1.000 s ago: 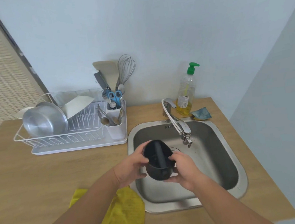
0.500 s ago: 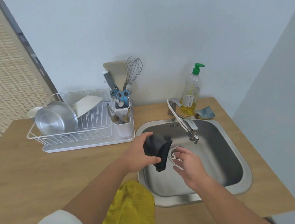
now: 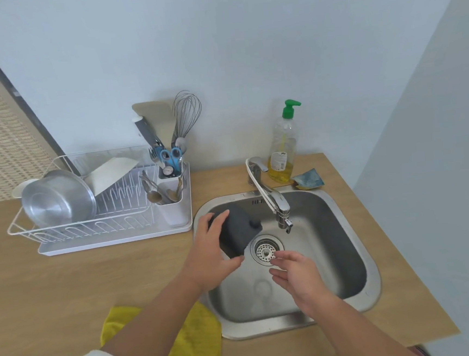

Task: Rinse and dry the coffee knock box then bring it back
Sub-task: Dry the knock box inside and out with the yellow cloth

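The left hand grips the tipped black knock box over the sink. The right hand hovers beside it, fingers loosely spread, holding nothing.

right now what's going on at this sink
A person is working over the steel sink. Their left hand grips the black knock box, tipped on its side above the basin beside the drain strainer. The right hand is open and holds nothing, hovering just in front of the strainer. No stream of water shows at the tap. A yellow cloth lies on the counter by the sink's near left corner.
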`<state>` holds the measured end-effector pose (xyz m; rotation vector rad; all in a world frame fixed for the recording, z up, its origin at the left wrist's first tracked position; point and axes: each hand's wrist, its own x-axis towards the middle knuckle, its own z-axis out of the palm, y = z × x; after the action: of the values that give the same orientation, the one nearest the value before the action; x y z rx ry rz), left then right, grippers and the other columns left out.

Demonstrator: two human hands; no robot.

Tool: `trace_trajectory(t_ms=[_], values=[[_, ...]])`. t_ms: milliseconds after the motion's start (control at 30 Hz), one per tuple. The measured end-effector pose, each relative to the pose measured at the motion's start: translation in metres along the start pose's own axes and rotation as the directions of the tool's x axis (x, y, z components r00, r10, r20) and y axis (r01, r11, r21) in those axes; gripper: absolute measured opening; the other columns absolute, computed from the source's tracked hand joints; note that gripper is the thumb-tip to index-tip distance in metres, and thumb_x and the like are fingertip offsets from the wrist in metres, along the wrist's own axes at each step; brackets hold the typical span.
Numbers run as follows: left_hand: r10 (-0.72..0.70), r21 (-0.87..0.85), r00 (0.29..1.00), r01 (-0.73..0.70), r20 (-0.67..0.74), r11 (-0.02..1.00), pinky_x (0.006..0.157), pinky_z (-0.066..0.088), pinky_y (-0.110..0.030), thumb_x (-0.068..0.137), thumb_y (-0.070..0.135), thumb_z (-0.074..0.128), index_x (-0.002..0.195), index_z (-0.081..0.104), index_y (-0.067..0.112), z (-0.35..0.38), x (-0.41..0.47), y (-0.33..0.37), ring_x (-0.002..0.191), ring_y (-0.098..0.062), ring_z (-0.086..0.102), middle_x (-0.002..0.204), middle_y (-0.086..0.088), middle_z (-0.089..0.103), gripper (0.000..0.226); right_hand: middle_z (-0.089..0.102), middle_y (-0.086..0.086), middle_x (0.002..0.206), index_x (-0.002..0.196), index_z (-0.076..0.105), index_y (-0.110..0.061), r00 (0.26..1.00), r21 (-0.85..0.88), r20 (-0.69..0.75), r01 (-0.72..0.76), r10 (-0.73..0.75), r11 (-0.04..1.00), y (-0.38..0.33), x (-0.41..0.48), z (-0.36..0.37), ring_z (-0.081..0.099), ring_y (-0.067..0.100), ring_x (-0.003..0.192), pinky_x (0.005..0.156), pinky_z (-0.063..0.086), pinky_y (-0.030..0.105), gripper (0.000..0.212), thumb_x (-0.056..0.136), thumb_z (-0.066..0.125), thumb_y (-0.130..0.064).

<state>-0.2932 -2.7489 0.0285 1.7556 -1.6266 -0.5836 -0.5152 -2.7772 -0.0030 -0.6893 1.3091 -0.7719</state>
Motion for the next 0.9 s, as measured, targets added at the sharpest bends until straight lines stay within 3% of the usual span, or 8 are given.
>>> trace_trajectory(t_ms=[67, 133, 233, 500, 567, 667, 767, 900], values=[[-0.191, -0.278, 0.981, 0.187, 0.013, 0.942, 0.118, 0.040, -0.036, 0.068, 0.027, 0.095, 0.154, 0.042, 0.027, -0.008, 0.002, 0.005, 0.131, -0.017, 0.052, 0.144, -0.003, 0.047, 0.101, 0.073, 0.015, 0.107, 0.114, 0.070, -0.005, 0.999, -0.042, 0.032, 0.021, -0.020, 0.999, -0.001, 0.000, -0.001, 0.071, 0.028, 0.093, 0.082, 0.061, 0.033, 0.021, 0.097, 0.066, 0.005], [-0.344, -0.665, 0.925, 0.358, 0.159, 0.655, 0.115, 0.046, -0.050, 0.070, 0.017, 0.090, 0.148, 0.051, 0.021, -0.019, 0.001, 0.010, 0.122, -0.028, 0.064, 0.138, -0.016, 0.060, 0.087, 0.076, 0.011, 0.093, 0.114, 0.070, -0.005, 0.997, -0.108, 0.072, 0.048, -0.040, 0.993, -0.002, -0.003, -0.002, 0.071, 0.025, 0.090, 0.084, 0.061, 0.036, 0.028, 0.091, 0.068, 0.010], [-0.244, -0.850, 0.901, 0.423, 0.358, 0.314, 0.114, 0.044, -0.056, 0.082, 0.012, 0.075, 0.147, 0.053, 0.012, -0.033, -0.008, 0.014, 0.115, -0.038, 0.064, 0.135, -0.029, 0.061, 0.068, 0.082, 0.007, 0.085, 0.112, 0.070, -0.007, 0.990, -0.176, 0.122, 0.094, -0.073, 0.980, -0.002, -0.007, -0.002, 0.072, 0.022, 0.082, 0.084, 0.060, 0.037, 0.026, 0.091, 0.068, 0.010], [-0.012, -0.904, 0.925, 0.375, 0.381, 0.204, 0.109, 0.045, -0.054, 0.085, 0.013, 0.074, 0.154, 0.043, 0.003, -0.048, -0.043, 0.016, 0.136, -0.046, 0.049, 0.154, -0.031, 0.045, 0.077, 0.082, 0.002, 0.085, 0.108, 0.071, -0.015, 0.962, -0.488, 0.272, 0.153, -0.017, 0.859, 0.021, -0.020, 0.009, 0.068, 0.015, 0.068, 0.067, 0.053, 0.029, 0.035, 0.094, 0.044, 0.004], [-0.020, -0.912, 0.931, 0.362, 0.365, 0.191, 0.118, 0.034, -0.059, 0.087, 0.013, 0.074, 0.157, 0.039, 0.003, -0.053, -0.049, 0.011, 0.144, -0.051, 0.040, 0.161, -0.034, 0.035, 0.079, 0.079, -0.003, 0.092, 0.112, 0.073, -0.020, 0.912, -0.630, 0.410, 0.308, -0.031, 0.713, 0.033, -0.030, 0.021, 0.069, 0.013, 0.077, 0.072, 0.055, 0.029, 0.030, 0.096, 0.051, -0.007], [-0.031, -0.927, 0.946, 0.321, 0.321, 0.193, 0.122, 0.023, -0.062, 0.089, 0.006, 0.064, 0.158, 0.035, 0.003, -0.060, -0.057, 0.003, 0.146, -0.051, 0.036, 0.165, -0.035, 0.024, 0.075, 0.065, -0.007, 0.109, 0.126, 0.065, -0.030, 0.752, -0.703, 0.655, 0.641, -0.072, 0.309, 0.050, -0.051, 0.051, 0.061, 0.013, 0.100, 0.088, 0.050, 0.030, 0.033, 0.096, 0.055, -0.042], [-0.040, -0.940, 0.959, 0.282, 0.279, 0.191, 0.119, 0.027, -0.061, 0.087, 0.005, 0.065, 0.158, 0.035, 0.005, -0.074, -0.062, -0.002, 0.141, -0.046, 0.040, 0.165, -0.035, 0.022, 0.077, 0.047, 0.002, 0.123, 0.137, 0.047, -0.028, 0.699, -0.703, 0.711, 0.706, -0.077, -0.079, 0.073, -0.067, 0.082, 0.048, 0.027, 0.114, 0.096, 0.047, 0.044, 0.056, 0.091, 0.055, -0.059], [-0.094, -0.944, 0.969, 0.244, 0.229, 0.221, 0.118, 0.032, -0.061, 0.084, 0.008, 0.071, 0.157, 0.040, 0.009, -0.094, -0.073, -0.011, 0.138, -0.046, 0.044, 0.162, -0.031, 0.033, 0.079, 0.041, 0.004, 0.126, 0.125, 0.053, -0.025, 0.750, -0.761, 0.647, 0.621, -0.140, -0.190, 0.096, -0.073, 0.105, 0.044, 0.029, 0.117, 0.097, 0.043, 0.044, 0.041, 0.095, 0.059, -0.052]])
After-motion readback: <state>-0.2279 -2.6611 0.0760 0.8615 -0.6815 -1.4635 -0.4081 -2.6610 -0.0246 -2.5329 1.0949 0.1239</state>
